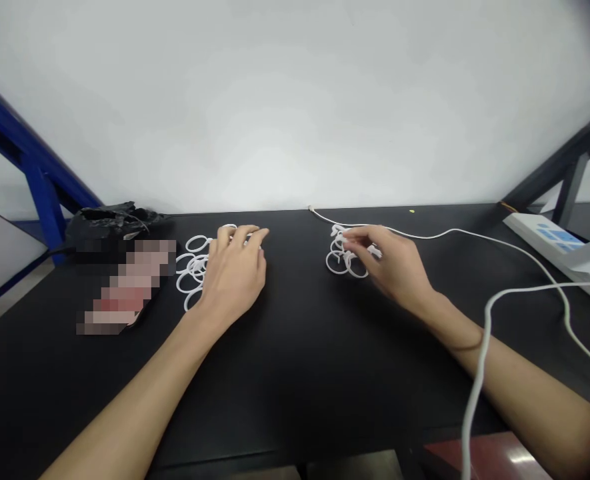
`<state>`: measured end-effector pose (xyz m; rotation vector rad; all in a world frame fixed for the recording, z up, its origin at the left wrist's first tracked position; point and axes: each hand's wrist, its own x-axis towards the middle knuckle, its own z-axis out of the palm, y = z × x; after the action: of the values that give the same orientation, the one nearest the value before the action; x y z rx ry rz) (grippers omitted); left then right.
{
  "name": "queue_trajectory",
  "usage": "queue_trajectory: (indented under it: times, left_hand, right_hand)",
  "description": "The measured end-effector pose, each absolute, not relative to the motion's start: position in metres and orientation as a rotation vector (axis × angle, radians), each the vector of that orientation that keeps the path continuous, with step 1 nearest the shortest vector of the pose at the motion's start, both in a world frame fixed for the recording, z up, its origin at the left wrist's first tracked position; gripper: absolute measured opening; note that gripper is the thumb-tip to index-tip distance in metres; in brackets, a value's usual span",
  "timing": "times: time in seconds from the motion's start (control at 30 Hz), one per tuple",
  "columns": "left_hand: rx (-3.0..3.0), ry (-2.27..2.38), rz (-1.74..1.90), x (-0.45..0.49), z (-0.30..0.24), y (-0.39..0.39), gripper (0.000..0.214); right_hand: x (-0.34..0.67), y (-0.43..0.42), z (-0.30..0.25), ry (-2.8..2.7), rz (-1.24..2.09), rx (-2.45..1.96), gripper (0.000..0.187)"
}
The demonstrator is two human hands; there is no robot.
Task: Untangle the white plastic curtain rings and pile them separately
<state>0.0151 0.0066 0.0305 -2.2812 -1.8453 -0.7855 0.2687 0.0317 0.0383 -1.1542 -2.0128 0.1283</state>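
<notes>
My left hand [235,267] lies palm down over a loose pile of thin white rings [196,267], with its fingers apart. The pile shows mostly to the left of the hand, and part of it is hidden beneath the fingers. On the right, a smaller cluster of white rings [339,272] rests on the black table. At this cluster my right hand [392,260] has thumb and forefinger brought together on a white ring [342,240]. Its other fingers are curled behind, and some rings are covered by them.
A white cable [455,231] crosses the back and right of the black table [295,373]; a nearer loop passes over my right forearm. White and blue boxes [549,233] stand at right. A black crumpled bag [109,223] and a blurred-out flat object [129,287] lie at left.
</notes>
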Motion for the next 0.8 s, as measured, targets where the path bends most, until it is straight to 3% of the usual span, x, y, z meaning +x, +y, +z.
queue_trajectory:
  times: [0.1, 0.23, 0.53, 0.8]
  left_hand:
    - [-2.155, -1.858, -0.499, 0.01, 0.02, 0.012, 0.04]
    - [-2.115, -1.855, -0.383, 0.012, 0.019, 0.012, 0.034]
    - [-2.072, -1.81, -0.344, 0.012, 0.023, 0.012, 0.028]
    - [-2.265, -1.825, -0.602, 0.021, 0.031, 0.005, 0.021]
  right_hand:
    - [0.277, 0.048, 0.033, -2.106, -0.148, -1.181, 0.012]
    - [0.281, 0.059, 0.027, -2.144, -0.239, -1.215, 0.012]
    - [0.28, 0.061, 0.02, -2.175, -0.281, -1.279, 0.015]
    - [0.277, 0.054, 0.026, -2.153, -0.267, -1.23, 0.017]
